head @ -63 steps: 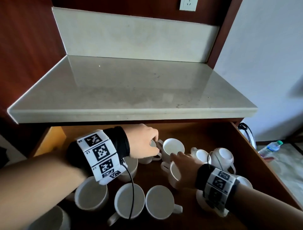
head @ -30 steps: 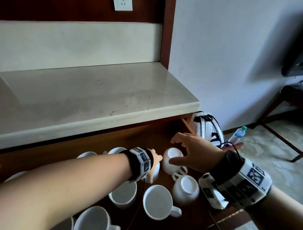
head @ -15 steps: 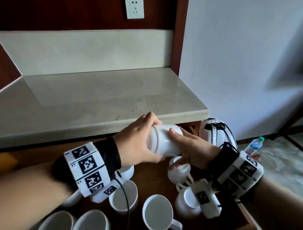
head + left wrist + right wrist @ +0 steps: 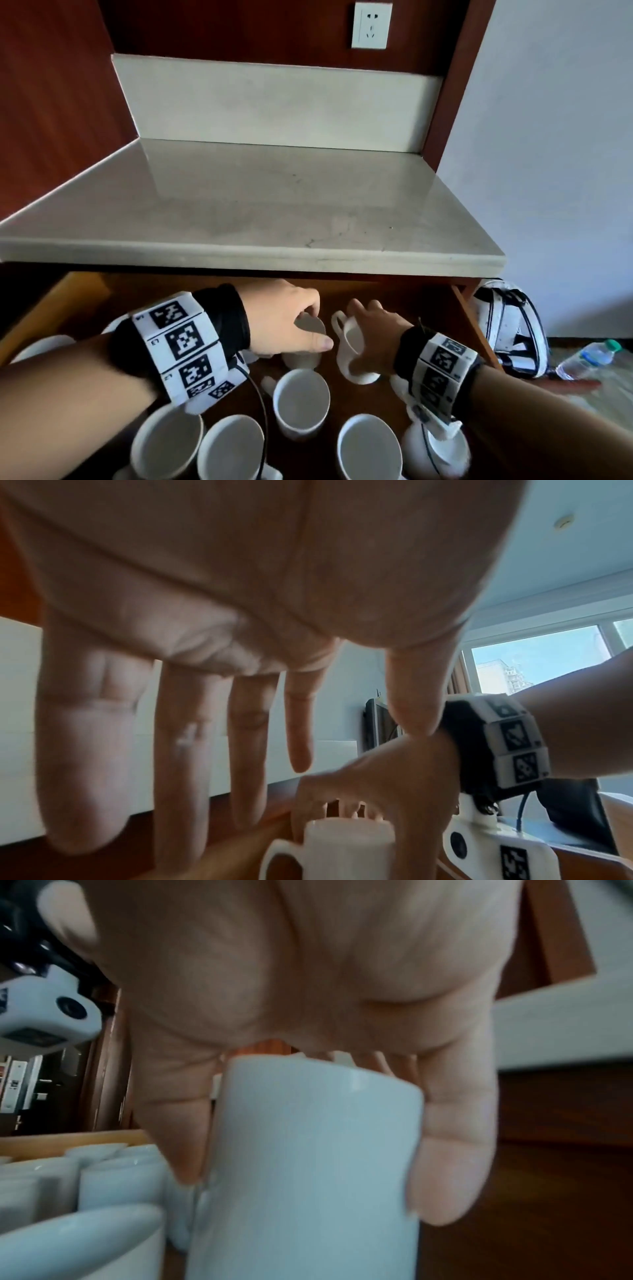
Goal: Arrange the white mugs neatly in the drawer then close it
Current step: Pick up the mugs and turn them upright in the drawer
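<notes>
Several white mugs stand in the open wooden drawer (image 4: 468, 318), among them one in the middle (image 4: 301, 401) and one at the front (image 4: 368, 448). My right hand (image 4: 363, 329) grips a white mug (image 4: 352, 353) from above, low in the drawer's back right, its handle pointing away and left. In the right wrist view the thumb and fingers (image 4: 445, 1177) clamp this mug (image 4: 308, 1164). My left hand (image 4: 313, 329) hovers just left of it over another mug (image 4: 301, 358). Its fingers (image 4: 240, 737) hang straight and hold nothing.
The stone counter (image 4: 239, 205) overhangs the back of the drawer, just above both hands. A white bag with black straps (image 4: 503, 325) and a water bottle (image 4: 589, 359) lie on the floor to the right. Bare drawer floor shows at the back right.
Half a second ago both hands held one mug up at the counter's edge. Now the right hand alone has it, down in the drawer, and the left hand has let go.
</notes>
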Demonstrator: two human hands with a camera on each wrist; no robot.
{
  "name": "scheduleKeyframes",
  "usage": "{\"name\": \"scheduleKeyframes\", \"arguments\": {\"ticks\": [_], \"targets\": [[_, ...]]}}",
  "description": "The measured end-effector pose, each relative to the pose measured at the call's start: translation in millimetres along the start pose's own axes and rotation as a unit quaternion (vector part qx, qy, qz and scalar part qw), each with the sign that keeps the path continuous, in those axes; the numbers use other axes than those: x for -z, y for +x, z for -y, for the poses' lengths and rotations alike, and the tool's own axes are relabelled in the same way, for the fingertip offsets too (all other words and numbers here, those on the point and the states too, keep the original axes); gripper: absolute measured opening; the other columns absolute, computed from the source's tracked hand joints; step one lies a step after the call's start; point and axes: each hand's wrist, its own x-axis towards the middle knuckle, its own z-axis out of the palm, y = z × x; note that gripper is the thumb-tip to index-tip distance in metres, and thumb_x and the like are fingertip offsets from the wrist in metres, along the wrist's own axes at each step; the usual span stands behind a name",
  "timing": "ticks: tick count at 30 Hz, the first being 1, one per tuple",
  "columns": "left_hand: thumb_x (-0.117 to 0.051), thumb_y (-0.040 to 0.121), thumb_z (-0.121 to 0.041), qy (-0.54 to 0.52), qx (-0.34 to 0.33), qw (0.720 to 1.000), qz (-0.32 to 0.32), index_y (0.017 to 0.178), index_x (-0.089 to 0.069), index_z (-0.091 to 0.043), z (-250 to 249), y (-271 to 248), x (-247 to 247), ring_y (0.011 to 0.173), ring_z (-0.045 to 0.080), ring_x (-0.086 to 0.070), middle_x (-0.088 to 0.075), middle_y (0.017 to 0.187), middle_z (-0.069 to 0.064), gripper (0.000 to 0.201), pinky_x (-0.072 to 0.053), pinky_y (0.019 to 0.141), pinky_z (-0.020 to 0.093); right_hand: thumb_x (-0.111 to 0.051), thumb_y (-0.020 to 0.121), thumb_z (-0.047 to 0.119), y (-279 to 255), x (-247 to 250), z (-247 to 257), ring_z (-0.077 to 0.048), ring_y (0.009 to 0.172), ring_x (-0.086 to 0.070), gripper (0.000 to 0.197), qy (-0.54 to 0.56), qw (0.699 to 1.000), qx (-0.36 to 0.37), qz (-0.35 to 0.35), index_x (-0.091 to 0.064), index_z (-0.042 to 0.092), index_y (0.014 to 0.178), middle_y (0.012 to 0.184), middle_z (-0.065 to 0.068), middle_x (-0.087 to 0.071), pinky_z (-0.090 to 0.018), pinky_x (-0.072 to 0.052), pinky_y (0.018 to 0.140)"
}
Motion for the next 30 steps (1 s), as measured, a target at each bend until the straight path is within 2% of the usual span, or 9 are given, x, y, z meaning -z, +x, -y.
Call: {"name": "scheduleKeyframes", "arguments": {"ticks": [2,5,8,12,16,20,23,25,30], "targets": [[-0.053,0.079,-0.071,0.003,0.003,1.0,-0.01,0.105,-0.054,-0.029,5.6,-5.0,-2.5,0.078,0.007,-0.062,-0.064,0.087,-0.012,0.05,-0.052,0.075,0.032,-0.078,0.064,0.046,11.2,-10.6,5.9,-0.035,0.108,-0.059,0.087,-0.037,0.999,-0.021,0.023,-0.026,0.027,0.132,0.121,-0.007,-0.043,-0.04,-0.054,0.082],[-0.053,0.082,-0.067,0.002,0.009,1.0,-0.017,0.109,-0.054,-0.026,9.2,-12.3,-2.8,0.064,0.001,-0.05,-0.056,0.081,-0.014,0.049,-0.042,0.061,0.024,-0.077,0.065,0.046,21.1,-21.6,11.3,-0.037,0.113,-0.058,0.091,-0.072,0.995,-0.04,0.054,-0.023,0.026,0.135,0.125,-0.009,-0.042,-0.043,-0.052,0.087],[-0.051,0.082,-0.068,-0.001,0.011,1.0,-0.004,0.111,-0.053,-0.027,13.8,-17.9,-4.6,0.064,0.001,-0.046,-0.057,0.094,-0.011,0.05,-0.037,0.057,0.023,-0.076,0.067,0.045,25.0,-31.2,14.5,-0.035,0.115,-0.058,0.091,-0.097,0.991,-0.051,0.071,-0.02,0.027,0.137,0.13,-0.009,-0.04,-0.043,-0.049,0.089],[-0.05,0.082,-0.07,0.005,0.008,1.0,0.005,0.113,-0.053,-0.027,15.3,-19.0,-7.5,0.077,0.009,-0.054,-0.06,0.106,-0.008,0.053,-0.047,0.069,0.028,-0.077,0.065,0.048,30.5,-35.8,18.6,-0.037,0.116,-0.057,0.098,-0.091,0.99,-0.061,0.083,-0.019,0.026,0.141,0.131,-0.011,-0.039,-0.041,-0.053,0.087],[-0.05,0.082,-0.07,0.021,-0.012,1.0,0.019,0.116,-0.053,-0.026,1.9,-6.8,-8.0,0.09,0.014,-0.059,-0.062,0.109,-0.005,0.055,-0.052,0.081,0.037,-0.074,0.059,0.067,17.0,-27.2,13.3,-0.034,0.127,-0.049,0.115,-0.079,0.992,-0.049,0.088,-0.01,0.029,0.147,0.143,-0.01,-0.035,-0.047,-0.045,0.099],[-0.055,0.082,-0.067,0.038,-0.033,0.998,0.025,0.122,-0.05,-0.023,-22.6,22.3,-9.3,0.091,0.017,-0.057,-0.061,0.116,-0.001,0.06,-0.05,0.072,0.03,-0.074,0.059,0.067,-13.7,8.0,-10.9,-0.031,0.117,-0.055,0.108,-0.011,0.999,-0.044,0.005,-0.02,0.026,0.143,0.134,-0.009,-0.043,-0.043,-0.049,0.094],[-0.063,0.078,-0.064,0.066,-0.059,0.995,0.05,0.134,-0.041,-0.02,-46.6,56.1,-18.5,0.107,0.024,-0.058,-0.059,0.124,0.005,0.075,-0.05,0.086,0.037,-0.072,0.068,0.061,-49.8,35.8,-40.6,-0.026,0.117,-0.054,0.093,0.042,0.993,-0.069,-0.08,-0.026,0.027,0.141,0.135,-0.006,-0.043,-0.036,-0.048,0.093],[-0.069,0.076,-0.06,0.074,-0.072,0.992,0.079,0.144,-0.03,-0.021,-66.4,80.4,-28.5,0.115,0.027,-0.055,-0.051,0.134,0.008,0.087,-0.049,0.089,0.038,-0.071,0.07,0.06,-76.0,45.1,-57.6,-0.024,0.119,-0.053,0.087,0.072,0.984,-0.084,-0.137,-0.029,0.028,0.14,0.137,-0.004,-0.044,-0.036,-0.047,0.095],[-0.08,0.069,-0.05,0.115,-0.137,0.974,0.137,0.151,-0.018,-0.023,-119.9,127.1,-61.3,0.123,0.033,-0.049,-0.039,0.14,0.013,0.106,-0.046,0.094,0.041,-0.068,0.076,0.055,-135.7,39.9,-81.7,-0.017,0.118,-0.052,0.08,0.111,0.972,-0.109,-0.173,-0.028,0.03,0.14,0.138,0.001,-0.043,-0.031,-0.046,0.096]]}}
